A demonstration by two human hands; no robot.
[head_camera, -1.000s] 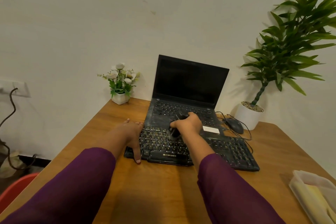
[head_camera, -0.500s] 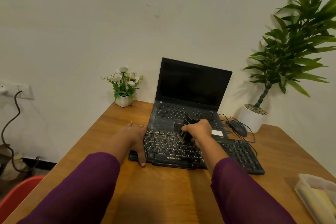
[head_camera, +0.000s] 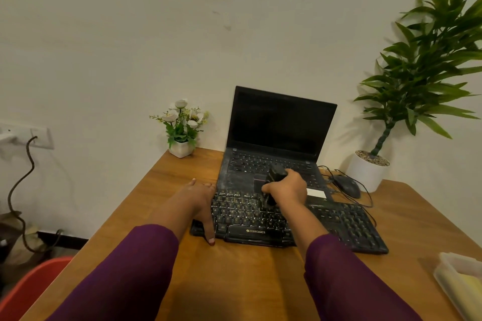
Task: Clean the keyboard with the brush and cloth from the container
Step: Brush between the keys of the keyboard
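- Black plastic keyboard lies mid-frame on the wooden desk; my left hand, fingers straight, rests on its left end.
- My right hand curls round the black brush, over the middle keys.
- Translucent plastic container sits lower right, holding the yellow cloth.

What we miss
Our right hand hides most of the brush; the frame cuts off the container at the table's right edge.
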